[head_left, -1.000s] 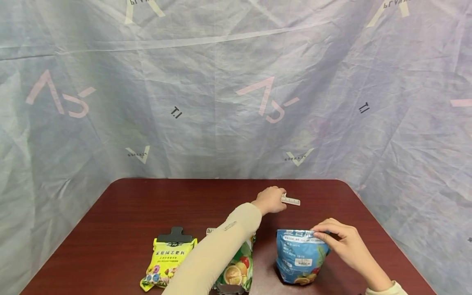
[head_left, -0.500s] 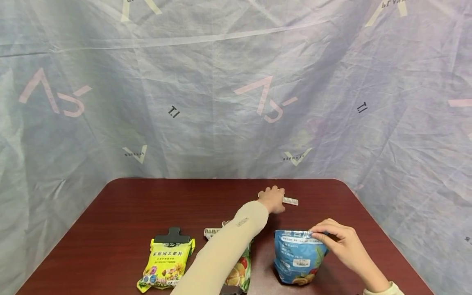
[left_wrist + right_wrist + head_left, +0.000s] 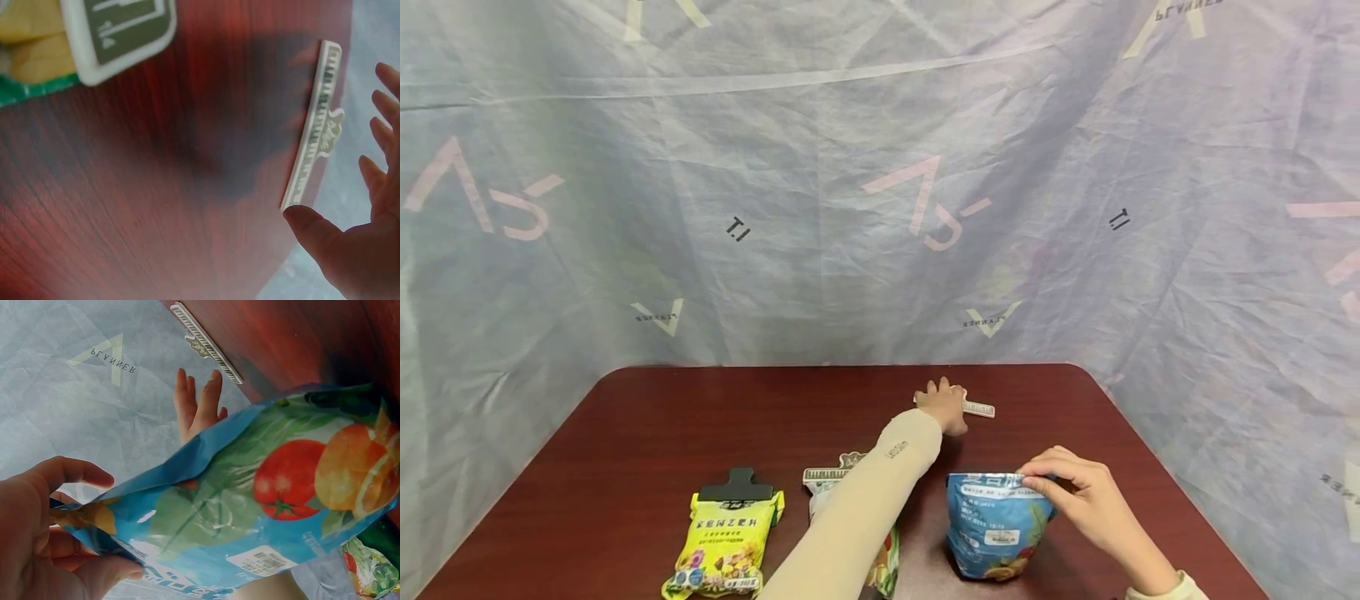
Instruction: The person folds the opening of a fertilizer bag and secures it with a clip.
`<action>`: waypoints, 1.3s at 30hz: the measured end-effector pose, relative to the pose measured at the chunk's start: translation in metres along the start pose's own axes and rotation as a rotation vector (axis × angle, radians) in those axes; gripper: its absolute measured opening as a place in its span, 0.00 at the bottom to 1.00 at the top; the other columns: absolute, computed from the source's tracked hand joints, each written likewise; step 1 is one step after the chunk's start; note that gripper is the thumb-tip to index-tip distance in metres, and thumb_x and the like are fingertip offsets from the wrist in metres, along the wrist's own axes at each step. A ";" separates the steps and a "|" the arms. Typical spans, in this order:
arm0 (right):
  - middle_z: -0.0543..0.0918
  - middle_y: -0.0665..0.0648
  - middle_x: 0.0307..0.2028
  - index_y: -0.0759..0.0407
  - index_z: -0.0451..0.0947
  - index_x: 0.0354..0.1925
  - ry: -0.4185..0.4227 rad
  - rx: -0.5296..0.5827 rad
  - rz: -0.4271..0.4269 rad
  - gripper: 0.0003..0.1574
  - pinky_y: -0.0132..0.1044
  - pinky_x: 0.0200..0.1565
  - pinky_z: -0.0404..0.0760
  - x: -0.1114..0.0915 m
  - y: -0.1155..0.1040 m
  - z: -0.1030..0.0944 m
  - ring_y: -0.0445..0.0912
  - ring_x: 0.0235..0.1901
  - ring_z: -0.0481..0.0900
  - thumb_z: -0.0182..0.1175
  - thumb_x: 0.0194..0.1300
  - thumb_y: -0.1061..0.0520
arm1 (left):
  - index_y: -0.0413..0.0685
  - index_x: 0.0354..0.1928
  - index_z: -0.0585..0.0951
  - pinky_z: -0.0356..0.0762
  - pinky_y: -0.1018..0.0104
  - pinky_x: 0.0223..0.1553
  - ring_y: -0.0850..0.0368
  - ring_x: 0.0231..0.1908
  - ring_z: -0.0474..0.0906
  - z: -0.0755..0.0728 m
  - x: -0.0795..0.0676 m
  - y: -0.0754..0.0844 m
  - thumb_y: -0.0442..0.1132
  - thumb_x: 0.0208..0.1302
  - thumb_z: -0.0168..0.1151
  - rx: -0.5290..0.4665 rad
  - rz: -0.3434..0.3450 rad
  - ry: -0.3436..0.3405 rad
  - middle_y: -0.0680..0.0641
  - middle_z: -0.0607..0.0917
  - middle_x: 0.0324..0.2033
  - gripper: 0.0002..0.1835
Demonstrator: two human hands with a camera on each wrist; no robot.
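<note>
My left hand [image 3: 943, 407] reaches over a long white bag clip [image 3: 979, 409] near the table's far edge, its fingers spread. In the left wrist view the thumb tip appears at one end of this clip [image 3: 314, 128]; whether it touches cannot be told. My right hand [image 3: 1078, 492] pinches the top right corner of a blue fertilizer bag [image 3: 988, 529], which stands upright on the table. The right wrist view shows thumb and fingers [image 3: 100, 575] holding the bag's top edge, with a tomato and oranges printed on the bag [image 3: 206, 512].
Left of the blue bag lies a green fruit-printed bag [image 3: 889, 560] with a white clip [image 3: 823, 476], largely hidden by my left sleeve [image 3: 857, 521]. Further left lies a yellow fertilizer bag [image 3: 726, 537] with a black clip [image 3: 737, 485]. A grey cloth backdrop [image 3: 820, 208] hangs behind the table.
My left hand's fingers have spread over the white clip, and more of the clip shows around them. The head view has shifted slightly. My right hand still holds the blue bag.
</note>
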State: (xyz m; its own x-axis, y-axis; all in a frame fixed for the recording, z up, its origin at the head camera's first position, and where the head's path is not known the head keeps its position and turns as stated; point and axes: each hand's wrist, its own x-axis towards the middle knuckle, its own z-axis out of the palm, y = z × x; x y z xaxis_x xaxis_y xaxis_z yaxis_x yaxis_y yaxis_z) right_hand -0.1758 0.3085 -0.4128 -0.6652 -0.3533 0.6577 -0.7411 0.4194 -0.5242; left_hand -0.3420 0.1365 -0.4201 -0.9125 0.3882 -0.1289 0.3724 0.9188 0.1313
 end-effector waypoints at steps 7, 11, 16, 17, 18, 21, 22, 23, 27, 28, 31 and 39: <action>0.84 0.49 0.37 0.54 0.86 0.42 -0.014 0.018 0.005 0.26 0.29 0.27 0.75 0.000 0.000 0.003 0.37 0.33 0.79 0.65 0.53 0.81 | 0.53 0.77 0.59 0.55 0.47 0.70 0.45 0.75 0.51 0.010 -0.002 -0.013 0.52 0.69 0.60 -0.057 -0.076 -0.047 0.44 0.56 0.76 0.39; 0.84 0.49 0.37 0.54 0.86 0.41 -0.008 0.022 -0.004 0.27 0.29 0.26 0.74 0.000 -0.001 0.003 0.37 0.33 0.79 0.65 0.52 0.81 | 0.52 0.77 0.60 0.55 0.47 0.69 0.47 0.74 0.51 0.011 -0.004 -0.017 0.52 0.68 0.61 -0.056 -0.085 -0.051 0.45 0.57 0.75 0.39; 0.84 0.49 0.37 0.55 0.86 0.41 -0.007 0.025 -0.006 0.27 0.29 0.26 0.74 0.001 -0.002 0.001 0.37 0.32 0.78 0.64 0.52 0.82 | 0.49 0.77 0.60 0.55 0.46 0.69 0.48 0.75 0.51 0.001 -0.012 -0.017 0.52 0.67 0.61 -0.055 -0.053 -0.071 0.45 0.60 0.74 0.40; 0.84 0.49 0.37 0.55 0.86 0.41 -0.008 0.024 -0.006 0.27 0.29 0.26 0.74 0.002 -0.002 0.001 0.37 0.32 0.78 0.64 0.52 0.82 | 0.49 0.77 0.60 0.55 0.46 0.69 0.49 0.75 0.50 0.001 -0.012 -0.017 0.53 0.68 0.61 -0.051 -0.047 -0.078 0.45 0.61 0.74 0.40; 0.84 0.49 0.37 0.55 0.86 0.41 -0.008 0.023 -0.005 0.27 0.29 0.26 0.74 0.002 -0.003 0.000 0.37 0.32 0.78 0.64 0.52 0.82 | 0.49 0.76 0.61 0.55 0.47 0.69 0.49 0.75 0.50 0.001 -0.012 -0.017 0.53 0.68 0.61 -0.048 -0.044 -0.082 0.46 0.61 0.74 0.39; 0.84 0.49 0.37 0.55 0.86 0.41 -0.009 0.022 -0.004 0.27 0.29 0.26 0.73 0.002 -0.002 -0.001 0.37 0.32 0.78 0.64 0.52 0.82 | 0.50 0.75 0.63 0.55 0.46 0.69 0.49 0.75 0.50 0.004 -0.008 -0.018 0.52 0.68 0.61 -0.026 -0.040 -0.086 0.46 0.62 0.74 0.37; 0.84 0.49 0.37 0.55 0.86 0.41 -0.010 0.023 -0.003 0.27 0.29 0.26 0.73 0.002 -0.002 -0.001 0.37 0.32 0.78 0.64 0.52 0.82 | 0.50 0.75 0.65 0.56 0.46 0.69 0.49 0.75 0.51 0.006 -0.007 -0.018 0.52 0.68 0.61 -0.018 -0.036 -0.083 0.47 0.63 0.73 0.36; 0.84 0.49 0.37 0.55 0.86 0.41 -0.010 0.023 -0.001 0.27 0.29 0.26 0.73 0.002 -0.002 -0.001 0.37 0.32 0.78 0.64 0.52 0.82 | 0.51 0.73 0.67 0.58 0.46 0.68 0.49 0.74 0.53 0.008 -0.004 -0.018 0.51 0.67 0.61 -0.012 -0.035 -0.076 0.47 0.64 0.73 0.34; 0.84 0.49 0.37 0.55 0.86 0.41 -0.009 0.029 -0.005 0.27 0.30 0.26 0.74 0.002 -0.002 -0.001 0.37 0.32 0.78 0.64 0.52 0.82 | 0.52 0.68 0.75 0.65 0.49 0.64 0.50 0.71 0.59 0.012 0.003 -0.018 0.48 0.67 0.62 0.005 -0.035 -0.063 0.48 0.68 0.69 0.27; 0.84 0.49 0.37 0.55 0.86 0.41 -0.007 0.031 -0.008 0.27 0.30 0.26 0.74 0.002 -0.002 -0.001 0.37 0.32 0.78 0.64 0.52 0.82 | 0.52 0.67 0.75 0.66 0.51 0.62 0.51 0.70 0.61 0.012 0.003 -0.017 0.47 0.68 0.62 0.009 -0.033 -0.059 0.48 0.69 0.68 0.27; 0.84 0.50 0.37 0.56 0.86 0.41 -0.001 0.030 -0.020 0.28 0.30 0.26 0.74 0.003 -0.002 0.000 0.37 0.33 0.78 0.64 0.51 0.83 | 0.51 0.66 0.76 0.71 0.54 0.58 0.51 0.66 0.67 0.011 0.005 -0.016 0.44 0.69 0.62 0.019 -0.021 -0.050 0.48 0.70 0.66 0.25; 0.84 0.50 0.37 0.56 0.86 0.42 0.004 0.035 -0.037 0.29 0.30 0.27 0.74 0.003 -0.002 -0.001 0.37 0.34 0.79 0.63 0.50 0.84 | 0.56 0.70 0.72 0.77 0.55 0.52 0.51 0.57 0.77 0.025 0.024 -0.018 0.36 0.72 0.58 0.000 0.014 -0.016 0.48 0.75 0.62 0.25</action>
State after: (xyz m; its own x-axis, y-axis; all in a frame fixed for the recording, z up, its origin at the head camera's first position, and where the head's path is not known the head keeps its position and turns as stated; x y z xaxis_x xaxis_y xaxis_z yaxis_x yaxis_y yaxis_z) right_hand -0.1761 0.3070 -0.4093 -0.6366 -0.3645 0.6796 -0.7682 0.3765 -0.5177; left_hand -0.3663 0.1313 -0.4503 -0.9045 0.4019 -0.1428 0.3848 0.9134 0.1330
